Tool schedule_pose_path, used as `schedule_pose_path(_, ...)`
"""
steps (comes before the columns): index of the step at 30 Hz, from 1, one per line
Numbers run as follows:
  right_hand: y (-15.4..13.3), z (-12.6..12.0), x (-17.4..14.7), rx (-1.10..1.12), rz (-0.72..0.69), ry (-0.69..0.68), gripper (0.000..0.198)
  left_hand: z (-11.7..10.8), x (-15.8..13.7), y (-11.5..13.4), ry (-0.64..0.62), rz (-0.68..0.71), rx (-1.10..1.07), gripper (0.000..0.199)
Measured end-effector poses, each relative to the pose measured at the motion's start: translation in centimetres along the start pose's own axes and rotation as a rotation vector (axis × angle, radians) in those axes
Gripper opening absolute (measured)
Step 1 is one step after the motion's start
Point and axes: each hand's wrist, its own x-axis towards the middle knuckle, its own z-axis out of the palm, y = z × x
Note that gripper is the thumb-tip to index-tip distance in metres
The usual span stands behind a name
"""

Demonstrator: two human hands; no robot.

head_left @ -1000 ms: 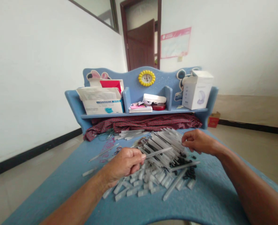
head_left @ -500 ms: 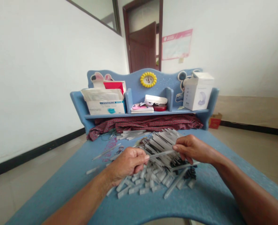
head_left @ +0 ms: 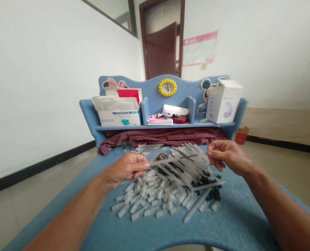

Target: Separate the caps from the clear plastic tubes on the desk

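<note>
My left hand [head_left: 131, 166] is closed, pinching one end of a slim translucent tube [head_left: 165, 161] held above the heap. A thin dark rod [head_left: 190, 157] shows at the tube's right end, pointing towards my right hand [head_left: 224, 155]. The fingers of that hand are pinched together; what lies between them, if anything, I cannot make out. Below are a pile of long translucent tubes [head_left: 191, 169], some with dark rods among them, many short frosted caps [head_left: 151, 211] nearer me, and small black plugs [head_left: 214, 193] at the right.
On the blue table [head_left: 102, 223], more tubes [head_left: 147, 149] lie at the back by a folded checked cloth [head_left: 168, 136]. Its shelf holds a mask box [head_left: 118, 118], a stack of papers [head_left: 160, 121], a red round tin [head_left: 180, 120] and a white carton [head_left: 223, 104].
My hands have moved apart, the left to the left and up, the right to the right and up. The tube spanned both hands before; now its dark rod ends short of my right fingers.
</note>
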Motion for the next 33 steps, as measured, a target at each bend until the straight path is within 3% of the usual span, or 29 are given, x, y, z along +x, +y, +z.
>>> schedule_pose_path(4, -0.1, 0.5, 0.2, -0.076, -0.050, 0.247, 0.032, -4.2, 0.9, -0.9, 0.245, -0.002, -0.031, 0.030)
schedule_pose_path(6, 0.1, 1.8, 0.2, -0.221, -0.100, 0.285, 0.028, -4.9, 1.2, -1.1, 0.382, 0.001, -0.050, 0.032)
schedule_pose_path(8, 0.4, 3.1, 0.0, -0.442, -0.184, 0.261, 0.023, -4.5, 1.3, -1.1, 0.437, 0.004, -0.063, 0.032)
schedule_pose_path(12, 0.7, 4.2, -0.3, -0.777, -0.250, 0.144, 0.022, -1.4, 1.0, -0.4, 0.305, 0.020, -0.010, 0.034)
schedule_pose_path(15, 0.5, 3.8, -0.5, -0.804, -0.265, 0.208, 0.024, 1.0, 0.5, 0.1, 0.137, 0.067, 0.091, 0.033)
schedule_pose_path(18, -0.1, 3.9, -1.0, -0.827, -0.428, 0.250, 0.024, 3.0, -0.1, 0.6, 0.007, 0.144, 0.188, 0.031)
schedule_pose_path(20, -0.7, 4.6, -1.5, -0.921, -0.563, 0.146, 0.031, 4.0, -0.6, 1.0, -0.062, 0.179, 0.234, 0.032)
schedule_pose_path(22, -1.3, 5.6, -2.0, -1.044, -0.647, -0.006, 0.026, 4.7, -1.2, 1.7, -0.122, 0.206, 0.297, 0.034)
schedule_pose_path(25, -2.3, 6.7, -2.9, -1.141, -0.667, -0.156, 0.021, 5.4, -2.4, 3.0, -0.141, 0.327, 0.532, 0.031)
schedule_pose_path(29, -4.0, 7.1, -4.1, -1.107, -0.638, -0.229, 0.026, 5.9, -4.3, 4.3, -0.117, 0.495, 0.900, 0.022)
schedule_pose_path(33, -5.3, 7.4, -7.0, -1.103, -0.674, -0.342, 0.023, 6.7, -7.7, 2.7, -0.094, 0.551, 0.981, 0.029)
